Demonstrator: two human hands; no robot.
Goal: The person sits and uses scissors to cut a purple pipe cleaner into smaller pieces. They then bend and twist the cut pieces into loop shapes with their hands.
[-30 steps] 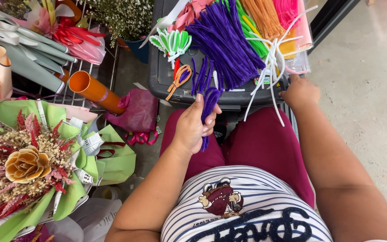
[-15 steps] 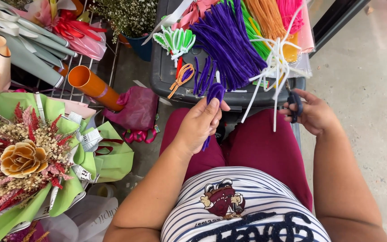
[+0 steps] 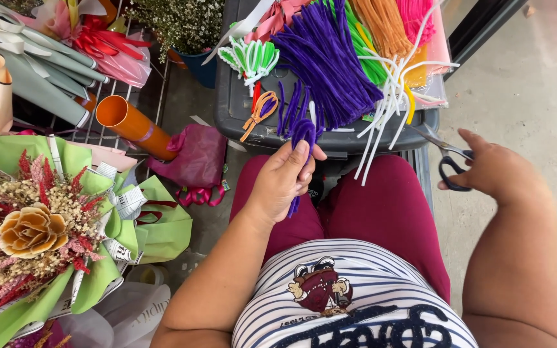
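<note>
Over the lap, left hand (image 3: 283, 182) pinches folded purple pipe cleaners (image 3: 302, 138), seemingly uncut; right hand (image 3: 492, 171) grips scissors (image 3: 449, 161).

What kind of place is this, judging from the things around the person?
Probably a florist's or craft work corner. A wrapped bouquet lies beside the person, rolls of wrapping paper rest on a wire rack, and a dark bin carries bundles of coloured pipe cleaners.

Pale grey concrete floor (image 3: 530, 84) filled the right side of the frame, lit by even daylight. A white wire rack (image 3: 107, 132) stood at upper left. A dark bar (image 3: 481, 29) crossed the upper right corner diagonally.
</note>
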